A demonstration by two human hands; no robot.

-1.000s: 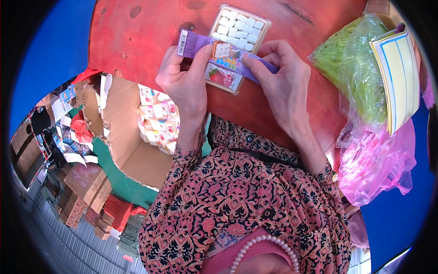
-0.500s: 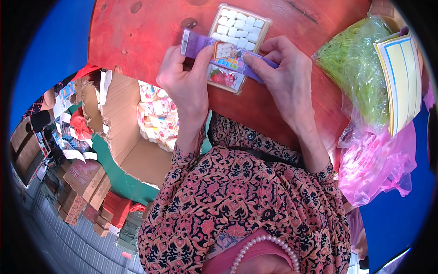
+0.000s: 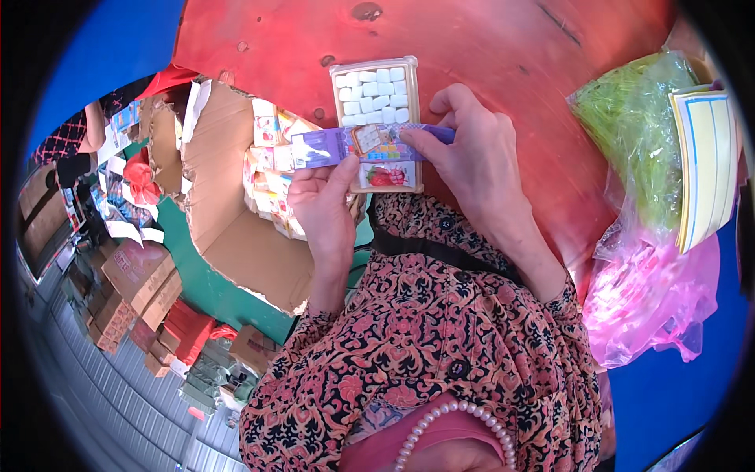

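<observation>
Holding a purple printed sleeve [image 3: 376, 141] crosswise over a clear plastic box [image 3: 413, 86] of white pillow-shaped pieces [image 3: 377, 102], right by the near edge of the red surface [image 3: 511, 47]. Can't tell from this angle whether resting on it or lifted a bit.

Pinching the sleeve's right end in the right hand [image 3: 476, 153], with the thumb on top. Also clamping its left part in the left hand [image 3: 325, 200], with the thumb at the lower edge, just beside a strawberry label [image 3: 391, 175].

Over to the left, got a torn-edged cardboard box [image 3: 220, 157] with printed packs [image 3: 267, 181] piled inside. On the right, got a clear bag of green shreds [image 3: 637, 118], a yellow blue-lined sheet [image 3: 704, 165] and a crumpled pink plastic bag [image 3: 653, 295].
</observation>
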